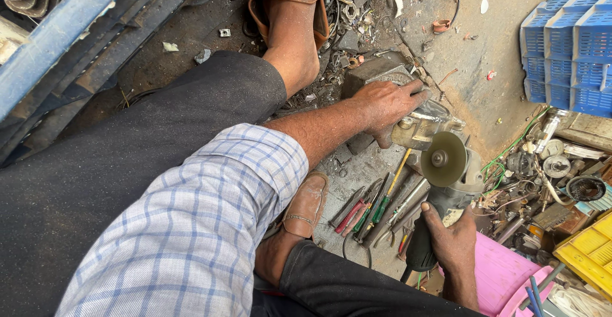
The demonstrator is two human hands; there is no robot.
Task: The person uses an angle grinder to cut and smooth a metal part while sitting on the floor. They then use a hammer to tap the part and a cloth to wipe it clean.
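My left hand [387, 105], on a checked-sleeve arm, presses a small grey metal part [422, 127] down on a metal block [375, 72] on the floor. My right hand [454, 239] is closed around the black handle of an angle grinder [422, 248]. The grinder's round abrasive disc [443, 159] faces up toward me and sits right against the lower edge of the metal part, just below my left hand's fingers. Whether the disc is spinning cannot be told.
Screwdrivers and pliers [376, 208] lie between my sandalled feet [307, 206] and the grinder. Blue crates [567, 49] stand at the top right, with a yellow crate [590, 253], a pink plastic tub [498, 272] and scrap parts and wires [548, 164] at the right.
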